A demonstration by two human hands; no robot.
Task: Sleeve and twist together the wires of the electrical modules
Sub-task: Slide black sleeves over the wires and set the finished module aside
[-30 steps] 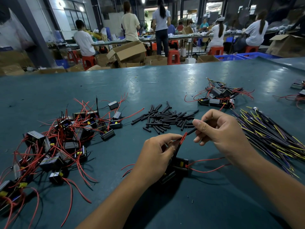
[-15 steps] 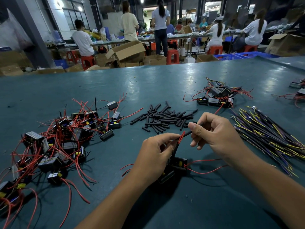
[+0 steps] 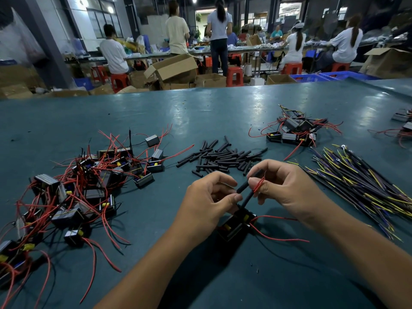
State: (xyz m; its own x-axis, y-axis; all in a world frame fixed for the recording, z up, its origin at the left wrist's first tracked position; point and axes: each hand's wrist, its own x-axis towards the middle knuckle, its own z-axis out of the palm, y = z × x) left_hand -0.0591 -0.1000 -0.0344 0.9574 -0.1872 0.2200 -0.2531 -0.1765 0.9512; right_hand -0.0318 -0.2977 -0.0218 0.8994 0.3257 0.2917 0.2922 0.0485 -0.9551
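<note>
Two black electrical modules point(image 3: 236, 224) with yellow parts lie on the green table just below my hands, red wires trailing to the right. My left hand point(image 3: 207, 201) pinches a black sleeved wire that rises from the modules. My right hand point(image 3: 287, 186) pinches a black sleeve point(image 3: 245, 185) together with a red wire end point(image 3: 259, 184) between thumb and forefinger. The two hands sit close together, almost touching.
A pile of loose black sleeves point(image 3: 223, 158) lies just beyond my hands. A heap of modules with red wires point(image 3: 73, 192) fills the left. A bundle of dark yellow-striped wires point(image 3: 361, 184) lies at right, a small module pile point(image 3: 294, 132) behind it. People work at far benches.
My right hand has shifted left toward my left hand, bringing the sleeve and red wire end with it. The red wire end now sits at my right fingertips instead of my left.
</note>
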